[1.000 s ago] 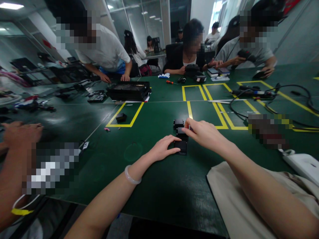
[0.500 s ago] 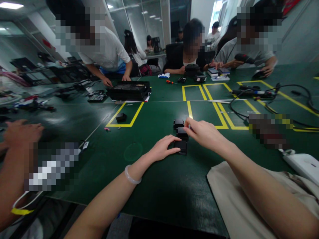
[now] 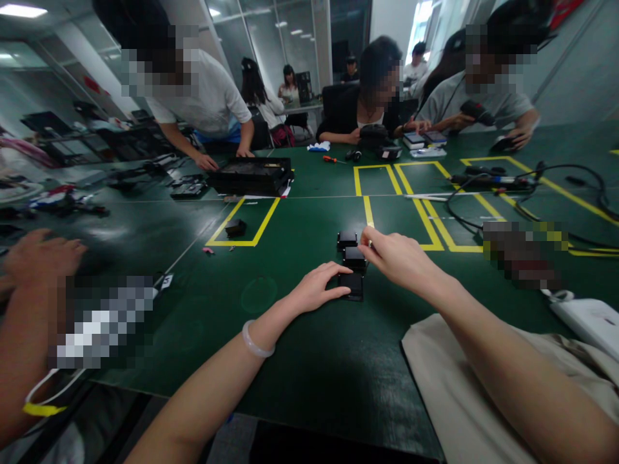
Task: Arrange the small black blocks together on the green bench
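Across the glossy green table (image 3: pixel 300 364), marked off with yellow tape (image 3: pixel 264 225), co-workers (image 3: pixel 206 90) sit or lean before glass partitions (image 3: pixel 275 35). Compared with a second ago, the wearer's right hand (image 3: pixel 396 254) has its bunched fingertips slightly farther right, beside the smooth black middle block (image 3: pixel 354 258), though I can't tell whether they pinch anything; the left hand (image 3: pixel 316 288) stays put, thumb and forefinger spread on the flat, squarish near block (image 3: pixel 354 285), with a boxy far block (image 3: pixel 347 240) completing the row.
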{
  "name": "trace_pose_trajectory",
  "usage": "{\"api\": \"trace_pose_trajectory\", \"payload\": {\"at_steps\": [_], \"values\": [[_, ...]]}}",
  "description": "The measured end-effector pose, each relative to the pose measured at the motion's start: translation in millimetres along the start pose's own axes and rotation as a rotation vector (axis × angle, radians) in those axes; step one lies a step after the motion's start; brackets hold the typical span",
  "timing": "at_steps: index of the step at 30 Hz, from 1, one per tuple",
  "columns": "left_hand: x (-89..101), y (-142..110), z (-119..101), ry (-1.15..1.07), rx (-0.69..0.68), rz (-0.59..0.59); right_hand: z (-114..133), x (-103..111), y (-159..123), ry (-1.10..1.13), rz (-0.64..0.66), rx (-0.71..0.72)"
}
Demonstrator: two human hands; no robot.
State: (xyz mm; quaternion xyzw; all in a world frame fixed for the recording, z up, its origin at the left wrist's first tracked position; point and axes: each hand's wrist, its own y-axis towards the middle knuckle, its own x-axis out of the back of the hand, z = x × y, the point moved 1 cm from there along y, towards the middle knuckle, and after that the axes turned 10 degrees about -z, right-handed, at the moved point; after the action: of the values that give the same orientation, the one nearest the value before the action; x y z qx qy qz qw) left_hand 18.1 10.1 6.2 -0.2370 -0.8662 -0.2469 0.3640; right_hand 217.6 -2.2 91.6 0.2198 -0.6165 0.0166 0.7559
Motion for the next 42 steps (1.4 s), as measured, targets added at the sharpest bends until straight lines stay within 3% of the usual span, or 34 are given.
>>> {"api": "trace_pose_trajectory", "payload": {"at_steps": [42], "values": [[-1.6, -0.8, 2.6, -0.004, -0.011, -0.013, 1.0, -0.9, -1.4, -0.009, 0.016, 0.035]]}}
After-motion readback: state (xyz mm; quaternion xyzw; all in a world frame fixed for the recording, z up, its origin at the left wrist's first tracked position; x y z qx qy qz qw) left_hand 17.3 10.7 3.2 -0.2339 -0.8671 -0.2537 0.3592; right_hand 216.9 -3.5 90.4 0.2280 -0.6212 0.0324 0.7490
